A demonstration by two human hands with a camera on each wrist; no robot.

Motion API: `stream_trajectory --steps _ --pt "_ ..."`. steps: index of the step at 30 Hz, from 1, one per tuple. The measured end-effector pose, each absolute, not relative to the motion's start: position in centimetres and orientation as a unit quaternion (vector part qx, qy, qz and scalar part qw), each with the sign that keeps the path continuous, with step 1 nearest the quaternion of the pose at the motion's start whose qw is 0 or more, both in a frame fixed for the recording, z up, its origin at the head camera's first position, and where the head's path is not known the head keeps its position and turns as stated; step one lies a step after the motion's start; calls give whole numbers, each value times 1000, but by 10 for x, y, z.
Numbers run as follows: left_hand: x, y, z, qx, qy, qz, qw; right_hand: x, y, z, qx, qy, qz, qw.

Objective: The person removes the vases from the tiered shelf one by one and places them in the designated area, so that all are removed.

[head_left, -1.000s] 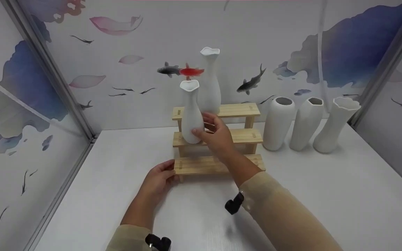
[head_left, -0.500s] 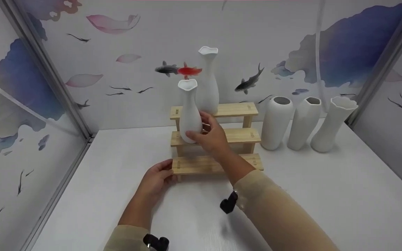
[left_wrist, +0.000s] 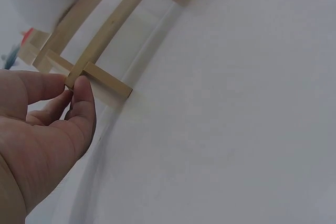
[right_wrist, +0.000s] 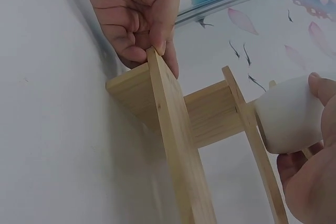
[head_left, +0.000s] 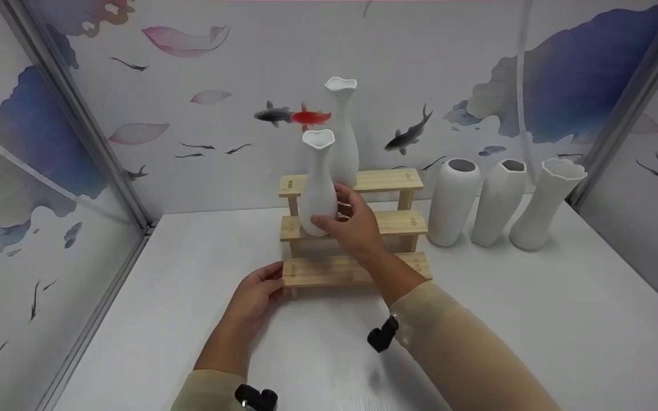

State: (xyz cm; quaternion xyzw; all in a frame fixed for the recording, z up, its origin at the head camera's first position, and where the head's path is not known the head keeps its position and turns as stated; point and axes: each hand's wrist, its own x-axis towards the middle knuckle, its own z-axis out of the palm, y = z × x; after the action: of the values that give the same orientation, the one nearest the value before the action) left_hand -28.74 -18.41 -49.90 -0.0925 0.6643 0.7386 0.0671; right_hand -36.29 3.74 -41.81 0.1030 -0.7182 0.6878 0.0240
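A wooden three-step stand [head_left: 357, 271] is on the white table. My left hand [head_left: 257, 291] pinches the left end of its lowest step; in the left wrist view, thumb and fingers [left_wrist: 84, 95] close around the board's corner. With my right hand [head_left: 354, 225] I hold the lower body of a white vase [head_left: 319, 194] with a wavy rim, thumb in front and fingers behind. It stands upright over the left part of the middle step, its base [right_wrist: 268, 129] right at that board in the right wrist view. A taller matching vase [head_left: 345, 137] stands behind on the top step.
Right of the stand, three more white vases line up on the table: a rounded one [head_left: 453, 202], one with an angular mouth [head_left: 499, 202] and one with a ruffled rim [head_left: 547, 205]. Printed panels [head_left: 237, 171] enclose the table at the back and sides.
The vase in my right hand has shifted slightly right along the middle step during the last half second. My left hand keeps its pinch on the lowest step.
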Motion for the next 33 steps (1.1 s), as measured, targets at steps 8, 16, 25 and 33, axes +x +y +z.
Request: stream_trajectory --steps 8,16,25,33 --pt "-287 -182 -498 -96 659 742 70 -350 64 -418 100 -709 697 35" --pt "-289 -182 -499 -106 659 741 73 -333 102 -419 93 -717 690 44" --pt "-289 -183 -500 -115 650 747 77 -318 144 -427 92 -714 693 49" --pt "-289 -184 -499 -112 649 748 80 -299 174 -430 58 -722 688 47"
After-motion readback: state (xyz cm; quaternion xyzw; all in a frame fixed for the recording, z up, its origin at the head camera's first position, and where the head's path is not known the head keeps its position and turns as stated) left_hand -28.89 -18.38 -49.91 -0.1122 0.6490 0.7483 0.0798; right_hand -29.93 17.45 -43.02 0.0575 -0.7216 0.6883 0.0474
